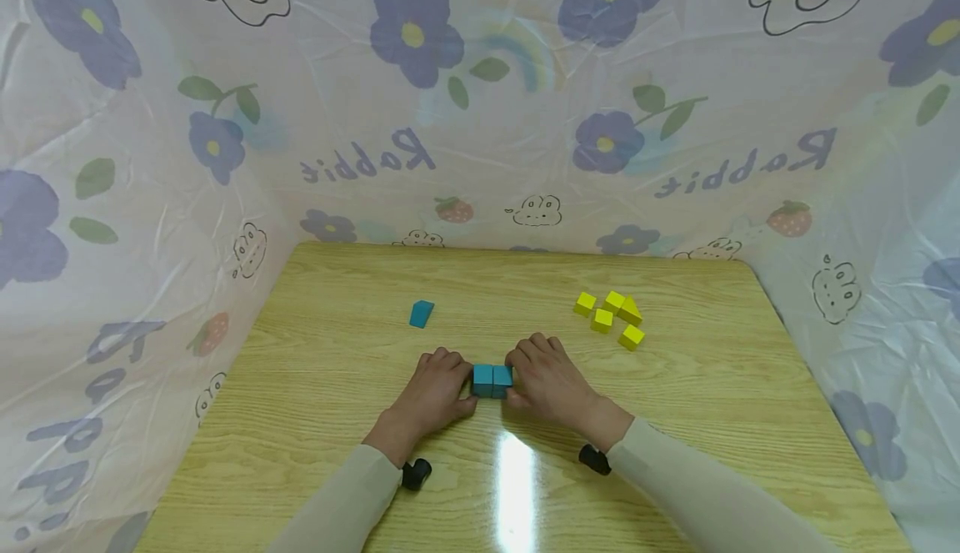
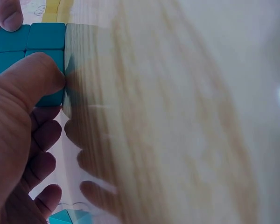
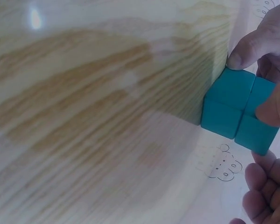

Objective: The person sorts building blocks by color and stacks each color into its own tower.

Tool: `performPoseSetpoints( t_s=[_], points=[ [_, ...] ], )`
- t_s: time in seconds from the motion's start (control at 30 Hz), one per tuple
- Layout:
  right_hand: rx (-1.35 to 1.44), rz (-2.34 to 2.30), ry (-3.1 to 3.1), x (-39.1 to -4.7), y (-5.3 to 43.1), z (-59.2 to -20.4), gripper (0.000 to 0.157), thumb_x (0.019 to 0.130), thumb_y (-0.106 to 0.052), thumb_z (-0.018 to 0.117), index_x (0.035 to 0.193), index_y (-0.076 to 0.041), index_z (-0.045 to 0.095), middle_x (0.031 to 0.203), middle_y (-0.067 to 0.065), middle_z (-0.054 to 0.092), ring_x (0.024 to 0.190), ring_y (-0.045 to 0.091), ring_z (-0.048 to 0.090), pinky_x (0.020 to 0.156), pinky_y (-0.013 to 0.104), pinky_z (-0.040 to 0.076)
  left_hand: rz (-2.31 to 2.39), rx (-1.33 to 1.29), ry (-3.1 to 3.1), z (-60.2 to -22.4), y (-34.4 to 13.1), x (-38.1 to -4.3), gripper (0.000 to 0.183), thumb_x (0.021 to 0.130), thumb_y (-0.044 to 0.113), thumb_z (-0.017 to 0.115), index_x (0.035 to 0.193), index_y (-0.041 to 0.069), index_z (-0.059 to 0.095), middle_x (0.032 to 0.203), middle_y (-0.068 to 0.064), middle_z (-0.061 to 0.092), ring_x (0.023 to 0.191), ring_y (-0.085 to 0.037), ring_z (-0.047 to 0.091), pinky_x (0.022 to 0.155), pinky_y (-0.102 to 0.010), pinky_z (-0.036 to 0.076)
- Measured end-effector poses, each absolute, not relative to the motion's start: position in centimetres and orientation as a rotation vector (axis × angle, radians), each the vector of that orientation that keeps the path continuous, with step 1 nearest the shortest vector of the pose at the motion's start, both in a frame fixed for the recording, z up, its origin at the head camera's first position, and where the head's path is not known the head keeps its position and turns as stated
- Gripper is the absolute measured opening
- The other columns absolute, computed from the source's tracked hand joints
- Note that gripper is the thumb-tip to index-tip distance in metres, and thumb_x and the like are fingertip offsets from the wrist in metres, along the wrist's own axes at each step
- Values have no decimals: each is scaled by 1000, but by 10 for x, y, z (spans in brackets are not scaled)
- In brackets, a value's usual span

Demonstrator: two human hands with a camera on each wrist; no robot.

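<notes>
Several blue cubes (image 1: 492,379) stand as a two-by-two stack on the wooden table, between my hands. My left hand (image 1: 438,392) grips the stack's left side; in the left wrist view its thumb lies across the front of a lower cube (image 2: 45,36), fingers behind. On the opposite side my right hand (image 1: 551,382) holds the stack. Its thumb presses an upper cube in the right wrist view, where the front of the blue stack (image 3: 221,119) shows best. The back faces are hidden.
A blue angled block (image 1: 422,314) lies behind my left hand. Farther right sit several yellow cubes (image 1: 602,320) and a yellow triangular block (image 1: 630,309). Printed cloth (image 1: 495,119) walls in the table (image 1: 330,286) at the back and sides. A black wrist device (image 1: 416,474) shows below my left wrist.
</notes>
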State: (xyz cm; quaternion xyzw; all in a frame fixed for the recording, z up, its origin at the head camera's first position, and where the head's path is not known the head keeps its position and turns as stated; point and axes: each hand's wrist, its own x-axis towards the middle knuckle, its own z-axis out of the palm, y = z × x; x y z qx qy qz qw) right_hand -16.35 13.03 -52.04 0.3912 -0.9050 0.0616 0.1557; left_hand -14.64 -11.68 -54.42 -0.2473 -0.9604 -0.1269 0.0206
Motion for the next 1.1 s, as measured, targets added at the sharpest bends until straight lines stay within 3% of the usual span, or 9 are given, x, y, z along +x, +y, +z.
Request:
performPoseSetpoints(
  t_s=[0.8,1.1],
  points=[
    [1127,185,-2564,-164,131,-520,38,85,-40,80,107,-11,68,99,2,64,89,22,50,77,36,39,-347,-763,-2985,-542,-115,-146,34,95,40,74,113,12,72,108,0,67,103,-21,52,101,-45,44],
    [1161,311,-2595,-175,131,-498,40,90,-42,75,112,-9,70,108,5,67,98,25,54,84,40,40,-355,-767,-2985,-544,-116,-146,35,96,41,74,115,12,72,110,0,67,104,-21,52,101,-45,43]
  ],
)
